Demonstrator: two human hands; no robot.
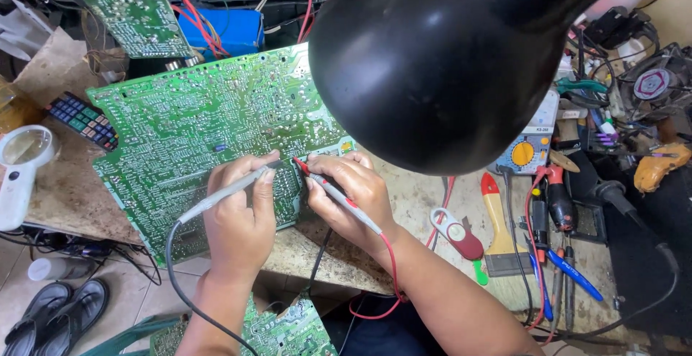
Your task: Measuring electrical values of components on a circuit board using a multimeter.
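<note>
That big black lamp shade [440,60] eats the top middle of the view and covers the right corner of the green circuit board [209,125] plus part of the yellow multimeter [530,147]. The probe tips disappear between the fingers, so the exact contact spots can't be made out. Second board [133,6] up top is cut off by the edge.

the lamp shade [447,60] is glossy black, smooth, with soft highlights. below and left of the lamp shade, the circuit board [194,125] looks matt green, speckled with dull silvery solder dots. beneath the lamp shade, the left hand [241,219] holds a grey probe [231,192] of smooth plastic, and the right hand [353,194] a red probe [339,199], also plastic. the bench top [65,183] left of the board looks rough, stained stone. right of the hands lies a paintbrush [499,226] with a painted wooden handle.
</note>
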